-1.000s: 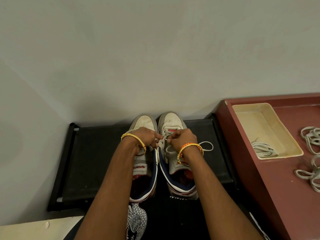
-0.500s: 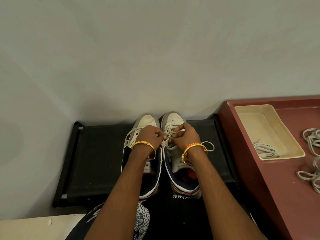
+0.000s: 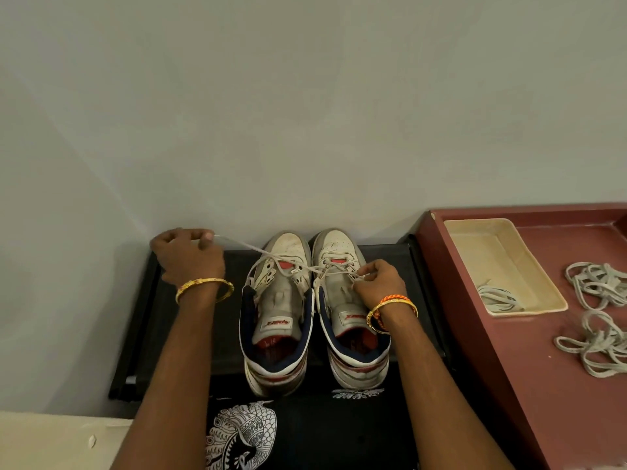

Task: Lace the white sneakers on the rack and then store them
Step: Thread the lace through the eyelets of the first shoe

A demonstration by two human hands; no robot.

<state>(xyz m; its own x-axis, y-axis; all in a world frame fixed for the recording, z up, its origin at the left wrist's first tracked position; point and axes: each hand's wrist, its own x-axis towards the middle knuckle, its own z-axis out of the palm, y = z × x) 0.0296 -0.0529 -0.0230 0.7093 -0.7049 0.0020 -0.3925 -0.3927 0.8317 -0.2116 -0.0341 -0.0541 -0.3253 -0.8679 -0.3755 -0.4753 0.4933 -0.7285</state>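
The left hand [image 3: 188,256] is no longer bunched beside the right hand [image 3: 380,283] over the right sneaker [image 3: 342,293]; it now sits far out past the left sneaker [image 3: 276,300], pinching the lace [image 3: 251,248], which stretches taut from its fingertips across to the eyelets under the right hand.

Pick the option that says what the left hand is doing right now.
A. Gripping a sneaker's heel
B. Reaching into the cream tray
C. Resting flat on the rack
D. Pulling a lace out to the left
D: the left hand pinches the lace, drawn taut leftward from the sneakers.
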